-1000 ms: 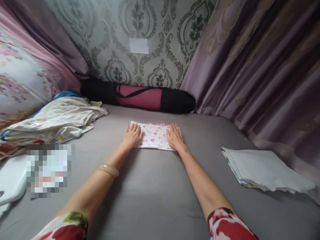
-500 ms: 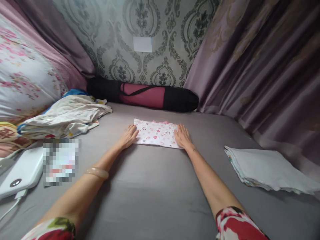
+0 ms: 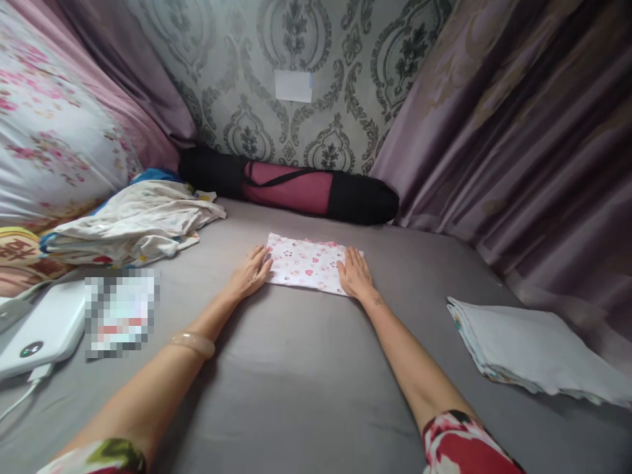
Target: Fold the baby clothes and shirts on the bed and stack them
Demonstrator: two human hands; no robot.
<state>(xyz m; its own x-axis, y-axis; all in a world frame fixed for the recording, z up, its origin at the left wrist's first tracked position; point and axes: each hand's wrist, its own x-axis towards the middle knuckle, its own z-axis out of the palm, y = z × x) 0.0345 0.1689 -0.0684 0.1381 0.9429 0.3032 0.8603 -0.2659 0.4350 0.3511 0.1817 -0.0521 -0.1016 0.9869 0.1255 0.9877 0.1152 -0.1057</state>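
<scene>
A white cloth printed with pink and red hearts and flowers [image 3: 307,264] lies folded into a flat rectangle in front of me. My left hand [image 3: 251,271] rests at its left edge, fingers stretched out and fingertips touching the fabric. On the other end, my right hand [image 3: 355,271] lies flat with its fingers extended over the cloth near its right edge. Neither hand grips anything. A little pink fabric shows along the far edge of the cloth.
The cloth lies on a grey sheet [image 3: 296,368]. At right is a folded white cloth stack [image 3: 533,342]; at left, rumpled clothes [image 3: 138,220], a white power bank [image 3: 47,329] with a cable, and a blurred-out item [image 3: 123,313]. A black and maroon long bag [image 3: 289,187] lies along the wall.
My right hand has slid slightly inward over the cloth, uncovering its far right corner. The left hand stays at the left edge. The view has shifted a little.
</scene>
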